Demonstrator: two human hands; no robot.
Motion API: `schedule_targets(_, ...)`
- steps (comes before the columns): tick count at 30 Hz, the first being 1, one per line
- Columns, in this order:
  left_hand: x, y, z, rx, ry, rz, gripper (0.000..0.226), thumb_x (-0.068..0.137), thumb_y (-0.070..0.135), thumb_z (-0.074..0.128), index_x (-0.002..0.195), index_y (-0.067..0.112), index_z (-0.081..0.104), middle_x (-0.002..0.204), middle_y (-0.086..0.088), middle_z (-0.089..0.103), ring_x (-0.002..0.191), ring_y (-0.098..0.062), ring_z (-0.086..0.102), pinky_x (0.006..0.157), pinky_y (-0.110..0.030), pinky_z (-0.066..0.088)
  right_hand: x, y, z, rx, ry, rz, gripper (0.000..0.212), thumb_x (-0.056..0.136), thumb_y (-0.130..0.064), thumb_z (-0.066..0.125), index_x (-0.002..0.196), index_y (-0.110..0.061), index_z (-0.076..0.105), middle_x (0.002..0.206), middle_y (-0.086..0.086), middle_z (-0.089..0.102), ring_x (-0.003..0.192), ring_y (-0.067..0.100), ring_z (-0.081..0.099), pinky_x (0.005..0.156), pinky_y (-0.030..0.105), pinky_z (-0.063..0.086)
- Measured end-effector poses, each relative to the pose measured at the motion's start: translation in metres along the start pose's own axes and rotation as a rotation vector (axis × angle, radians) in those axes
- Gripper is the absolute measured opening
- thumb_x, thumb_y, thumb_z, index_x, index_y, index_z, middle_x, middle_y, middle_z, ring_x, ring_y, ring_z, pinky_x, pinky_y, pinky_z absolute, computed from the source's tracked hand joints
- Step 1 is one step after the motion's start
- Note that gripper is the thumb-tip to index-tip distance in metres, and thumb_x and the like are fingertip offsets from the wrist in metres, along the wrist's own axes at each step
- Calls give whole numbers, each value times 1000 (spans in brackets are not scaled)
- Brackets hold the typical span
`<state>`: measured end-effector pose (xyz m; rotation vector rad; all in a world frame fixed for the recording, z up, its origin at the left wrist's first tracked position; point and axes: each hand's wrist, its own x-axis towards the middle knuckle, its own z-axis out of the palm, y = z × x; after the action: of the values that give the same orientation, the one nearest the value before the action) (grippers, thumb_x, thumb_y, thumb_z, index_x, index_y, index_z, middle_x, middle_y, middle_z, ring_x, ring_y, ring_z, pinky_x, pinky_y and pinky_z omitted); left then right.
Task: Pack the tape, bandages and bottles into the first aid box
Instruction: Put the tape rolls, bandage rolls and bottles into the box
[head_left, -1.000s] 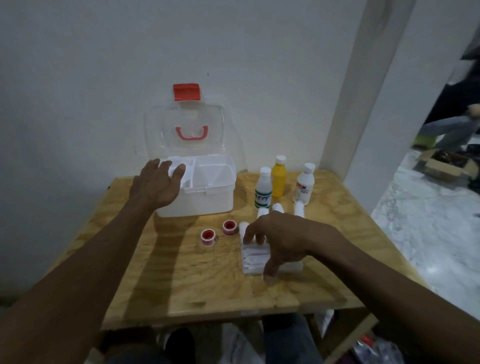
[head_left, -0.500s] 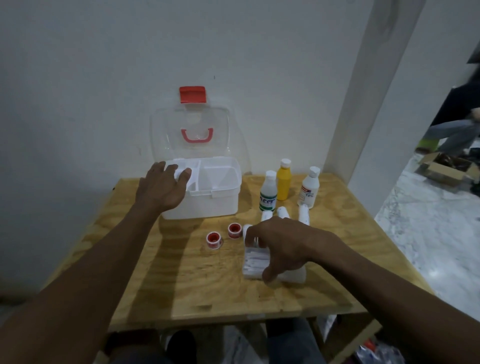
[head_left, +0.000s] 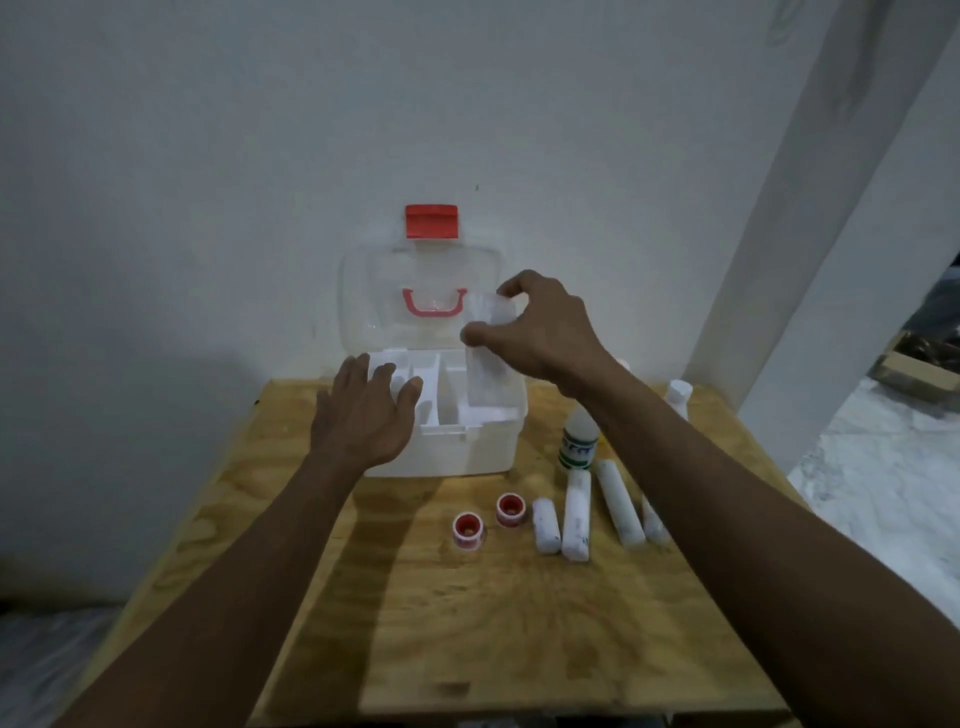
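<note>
Right hand (head_left: 540, 332) fingers grip a clear packet (head_left: 485, 358) over the open first aid box (head_left: 467, 447), left hand (head_left: 363, 415) flat on its rim; bottle (head_left: 579, 441) label unreadable

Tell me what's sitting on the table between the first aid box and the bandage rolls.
In the head view, two red tape rolls lie between the first aid box and the bandage rolls.

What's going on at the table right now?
A person is packing a first aid box whose clear lid stands open against the wall. The left hand rests on the box's left rim, steadying it. The right hand holds a clear packet over the box's right compartment. Out on the wooden table are two red tape rolls, several white bandage rolls and the bottles.
</note>
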<state>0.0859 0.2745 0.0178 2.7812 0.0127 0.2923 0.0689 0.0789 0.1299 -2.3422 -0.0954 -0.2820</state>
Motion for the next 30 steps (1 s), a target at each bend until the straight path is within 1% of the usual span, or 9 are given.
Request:
schedule_targets(2,2,-2,1,6,-6,12,61,99,55,23,147,20,36,162,-10,23,150,-30,16,116,-59,24,17,0,14,-51,11,36,69,72,-43,79,129,-15,51,128,4,56,107,22,55,79,28,45)
schedule_targets(4,3,-4,2,2,-9,28,61,99,54,22,147,20,36,162,-10,23,151,-30,14,116,-59,24,26,2,26,-124,-13,48,65,74,-40,79,126,-12,51,121,5,58,96,20,53,74,27,42)
schedule_targets(9,1,-5,2,38,-19,34,60,99,53,18,148,21,33,163,-7,19,152,-29,10,119,-58,17,34,16,62,-265,-113,59,59,74,-39,81,119,-12,53,110,7,61,81,18,52,68,28,44)
schedule_targets(13,-1,-5,3,42,-16,29,60,100,52,17,149,22,32,164,-7,17,152,-27,6,119,-57,12,32,26,76,-317,-208,87,46,74,-32,82,98,-10,50,78,-2,50,61,11,47,55,20,40)
schedule_targets(15,-1,-5,3,52,-19,27,62,99,53,15,149,21,32,164,-7,17,152,-27,6,119,-57,12,31,30,82,-330,-248,81,44,75,-26,82,106,-11,54,86,1,56,63,11,47,61,20,41)
schedule_targets(18,-3,-3,1,67,-21,32,65,97,54,10,149,22,32,164,-7,17,152,-27,6,119,-56,12,32,31,88,-377,-270,75,55,72,-23,84,118,-8,57,110,9,64,81,16,53,73,25,45)
schedule_targets(23,0,-1,1,68,-40,9,60,99,52,16,150,23,30,164,-5,15,152,-27,6,120,-55,11,37,29,87,-486,-328,81,62,72,-29,84,121,-6,55,117,10,62,105,24,58,86,31,48)
schedule_targets(26,1,-1,2,71,-46,2,60,98,53,16,150,24,30,164,-5,15,152,-27,6,119,-55,11,40,30,90,-539,-343,72,57,76,-32,81,121,-6,56,117,10,64,105,24,61,89,32,49)
schedule_targets(30,1,-2,3,67,-45,1,59,99,53,17,149,24,30,164,-5,15,152,-27,7,119,-55,10,45,29,93,-474,-358,121,40,88,-30,69,116,-5,60,112,11,67,95,23,63,89,33,54)
